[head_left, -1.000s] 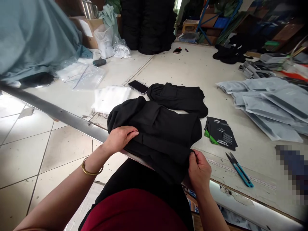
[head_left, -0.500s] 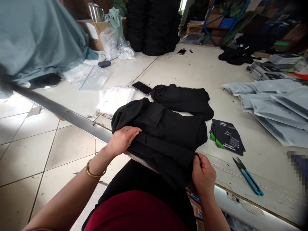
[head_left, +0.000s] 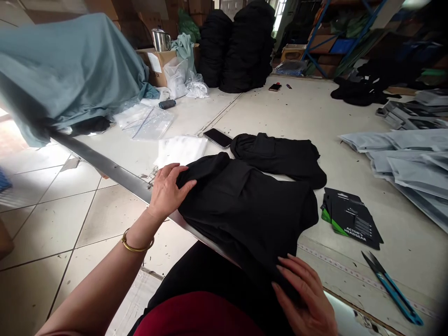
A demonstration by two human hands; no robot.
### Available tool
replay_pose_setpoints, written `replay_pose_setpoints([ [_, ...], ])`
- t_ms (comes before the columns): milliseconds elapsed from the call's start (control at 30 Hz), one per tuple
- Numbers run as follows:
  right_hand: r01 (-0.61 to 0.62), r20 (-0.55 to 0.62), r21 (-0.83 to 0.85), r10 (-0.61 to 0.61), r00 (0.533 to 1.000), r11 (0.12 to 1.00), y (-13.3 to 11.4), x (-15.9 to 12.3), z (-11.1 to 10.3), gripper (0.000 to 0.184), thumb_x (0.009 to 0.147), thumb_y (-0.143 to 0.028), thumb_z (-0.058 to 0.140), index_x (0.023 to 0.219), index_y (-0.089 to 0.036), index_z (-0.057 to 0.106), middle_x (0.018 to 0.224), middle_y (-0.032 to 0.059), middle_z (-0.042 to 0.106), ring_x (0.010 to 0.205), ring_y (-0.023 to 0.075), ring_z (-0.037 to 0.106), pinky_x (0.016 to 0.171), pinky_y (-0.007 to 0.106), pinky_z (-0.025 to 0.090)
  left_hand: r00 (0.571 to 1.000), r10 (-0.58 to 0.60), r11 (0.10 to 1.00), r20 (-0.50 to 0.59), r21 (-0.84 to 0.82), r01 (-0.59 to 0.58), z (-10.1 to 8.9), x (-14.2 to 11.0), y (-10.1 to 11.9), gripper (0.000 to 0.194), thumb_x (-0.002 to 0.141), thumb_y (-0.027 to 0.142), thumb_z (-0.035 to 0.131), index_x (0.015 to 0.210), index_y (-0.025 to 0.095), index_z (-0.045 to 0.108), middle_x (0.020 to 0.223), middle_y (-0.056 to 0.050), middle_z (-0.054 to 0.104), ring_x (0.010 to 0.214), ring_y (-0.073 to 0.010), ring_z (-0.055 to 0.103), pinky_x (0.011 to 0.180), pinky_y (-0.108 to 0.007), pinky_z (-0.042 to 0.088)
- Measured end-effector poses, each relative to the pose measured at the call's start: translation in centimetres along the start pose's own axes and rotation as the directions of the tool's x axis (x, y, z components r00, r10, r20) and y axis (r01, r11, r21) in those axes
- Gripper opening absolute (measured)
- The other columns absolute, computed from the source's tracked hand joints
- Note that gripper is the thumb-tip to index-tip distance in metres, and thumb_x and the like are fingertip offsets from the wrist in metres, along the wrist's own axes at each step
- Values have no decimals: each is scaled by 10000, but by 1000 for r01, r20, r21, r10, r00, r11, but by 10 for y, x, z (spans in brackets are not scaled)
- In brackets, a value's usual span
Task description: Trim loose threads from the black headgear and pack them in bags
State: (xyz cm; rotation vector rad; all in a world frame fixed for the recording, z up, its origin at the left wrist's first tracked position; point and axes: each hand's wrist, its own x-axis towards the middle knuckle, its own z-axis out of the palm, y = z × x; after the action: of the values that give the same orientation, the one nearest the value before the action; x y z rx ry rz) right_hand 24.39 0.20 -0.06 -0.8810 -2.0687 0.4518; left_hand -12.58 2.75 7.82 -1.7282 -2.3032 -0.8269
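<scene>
While left hand [head_left: 167,191] lies open on black garment [head_left: 245,219] | right hand [head_left: 301,298] splayed, grip unclear

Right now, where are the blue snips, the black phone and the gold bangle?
Blue snips [head_left: 391,290], head view, on the handle.
Black phone [head_left: 217,138], head view, on the screen.
Gold bangle [head_left: 136,250], head view, on the band.

the right hand [head_left: 304,298] was cut off at the wrist by the bottom edge and hid the lower end of the black cloth [head_left: 245,219]. the grey packets [head_left: 416,163] ran off the right edge, and a small dark thing [head_left: 275,87] on the table [head_left: 308,112] was too small to tell.
</scene>
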Motion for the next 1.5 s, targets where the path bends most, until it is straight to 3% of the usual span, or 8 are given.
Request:
replay_pose_setpoints([
  [133,105,20,-42,-104,994,994,-10,-3,-1,433,736,-120,612,1137,-283,594,1085,86,639,1114,302,537,822,478,513,985,-172,984,23,-36,173,-4,22,6,263,867,415,450,991,242,603,826,-31,661,756,-221,614,709,-335,465],
  [267,254,150,-122,-236,960,959,-13,-1,7,376,725,-176,627,1094,-247,615,1073,79,658,1066,280,573,812,438,526,959,-274,961,72,49,271,4,30,-9,280,837,326,475,1086,245,573,949,-64,660,815,-269,617,707,-392,474],
  [467,370,125,-210,-350,928,905,-4,-2,20,320,798,-387,584,1058,-207,634,1028,79,675,1019,258,602,803,385,516,970,178,984,-167,60,-170,9,20,8,278,864,231,454,1084,218,624,1200,-88,567,1121,-258,511,969,-425,403],
  [567,388,129,-194,-369,921,901,0,-3,21,378,824,-501,536,1053,-217,638,1010,74,679,1003,254,608,803,381,512,914,400,916,-62,40,-399,17,21,36,295,914,302,417,1110,249,631,1277,-59,545,1239,-249,430,1044,-429,335],
  [800,326,77,-205,-316,945,923,-9,-8,24,355,838,-423,532,1098,-197,618,1049,90,664,1052,264,587,835,398,516,896,185,952,403,152,-265,71,41,38,655,862,658,272,1381,278,392,1468,-97,327,1353,-378,225,1074,-568,178],
  [1100,206,69,-31,-204,977,978,-17,-15,10,368,912,-369,432,1177,-139,545,1127,146,613,1173,275,510,930,476,480,915,300,916,269,186,-356,57,18,60,598,910,558,285,1410,235,340,1503,-136,226,1383,-349,151,1088,-555,132],
  [1333,6,57,64,-9,998,998,-21,-4,-6,226,866,-190,502,1075,-192,588,1013,106,654,961,212,613,815,398,540,648,517,807,559,-67,-587,60,-10,90,713,793,656,462,1404,316,327,1498,-102,250,1369,-346,208,1085,-563,117],
  [1500,-128,-67,20,129,989,992,2,22,-28,183,858,-139,477,940,-198,630,911,81,682,836,181,648,724,320,549,642,520,824,564,-133,-550,47,27,100,515,853,597,405,1216,275,580,1276,-72,570,1176,-275,509,1052,-465,284],
])
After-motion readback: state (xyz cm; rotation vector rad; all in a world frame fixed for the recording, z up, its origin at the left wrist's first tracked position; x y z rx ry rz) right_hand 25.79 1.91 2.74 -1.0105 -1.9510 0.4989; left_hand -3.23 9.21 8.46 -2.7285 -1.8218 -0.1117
